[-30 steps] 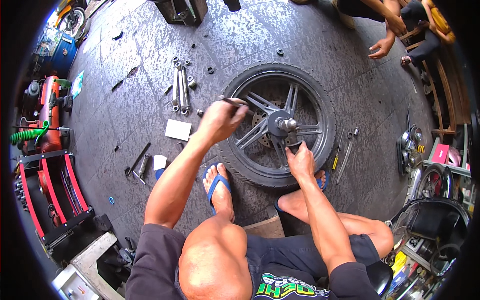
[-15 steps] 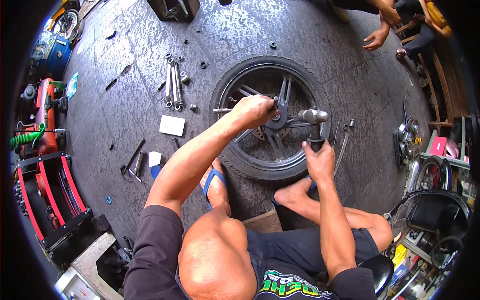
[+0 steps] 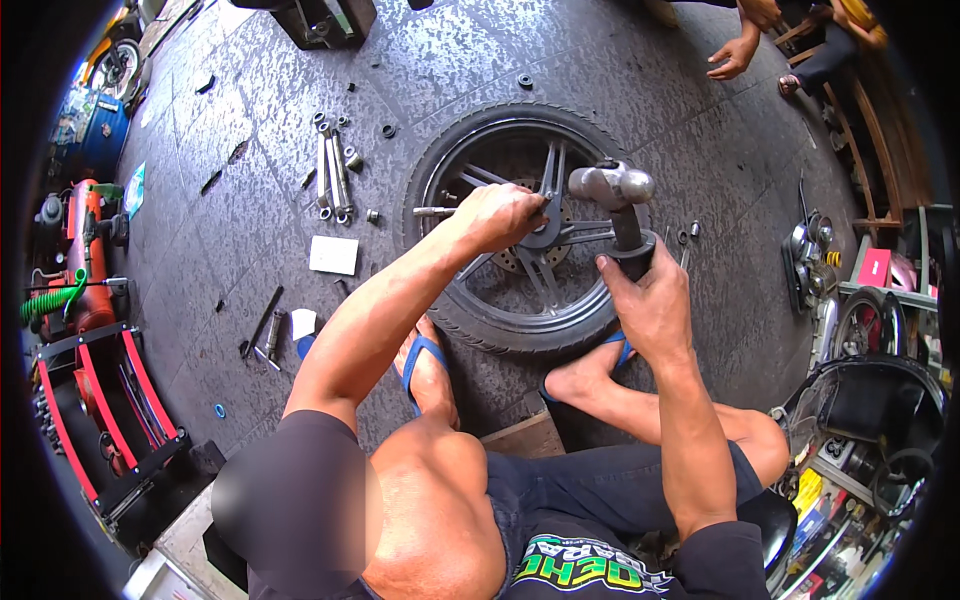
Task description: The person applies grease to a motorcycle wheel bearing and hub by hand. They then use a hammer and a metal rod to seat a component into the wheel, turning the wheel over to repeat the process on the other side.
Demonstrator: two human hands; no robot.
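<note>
A motorcycle wheel with its black tyre [image 3: 497, 340] lies flat on the floor in front of my feet. Over its hub is my left hand [image 3: 500, 215], fingers wrapped round a short dark rod [image 3: 546, 199] that looks like a punch; most of it is hidden by the fist. My right hand [image 3: 648, 300] grips the dark handle of a ball-peen hammer [image 3: 612, 187], whose metal head is held up above the right side of the wheel, apart from the rod. A metal bar tool [image 3: 434, 211] rests at the wheel's left side.
Several wrenches [image 3: 330, 175] lie left of the wheel among loose sockets, with a white card [image 3: 333, 254] nearer me. Farther left stand a red tank [image 3: 95, 260] and a red-and-black rack [image 3: 112, 430]. Another person's hand [image 3: 735, 57] hangs at the far right.
My right hand has lifted the hammer up and away from the wheel. My left hand keeps its grip at the hub. The whole view has shifted slightly.
</note>
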